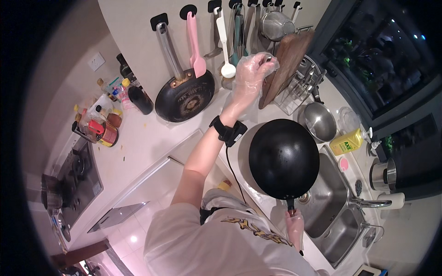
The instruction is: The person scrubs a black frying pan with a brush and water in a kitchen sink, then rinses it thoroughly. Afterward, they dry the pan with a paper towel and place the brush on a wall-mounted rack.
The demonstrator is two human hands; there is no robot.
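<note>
My right hand (pixel 295 226), in a clear plastic glove, grips the handle of a black wok (pixel 284 158). The wok's round dark face is turned up towards me, over the counter edge and part of the sink. My left hand (pixel 255 67) is raised in front of the hanging utensils, also in a clear glove, with fingers curled. Whether anything is between those fingers cannot be made out. Close beside it are a wooden cutting board (pixel 288 65) and a white measuring spoon (pixel 228 70). A black device (pixel 233 132) with a cable is strapped to my left wrist.
A steel double sink (pixel 326 193) with a faucet (pixel 371 203) lies right. Beyond the wok are a steel bowl (pixel 319 120) and yellow soap bottle (pixel 347 142). A frying pan (pixel 186 96) and pink spatula (pixel 198 65) hang left, near sauce bottles (pixel 140 100) and a stove (pixel 77 183).
</note>
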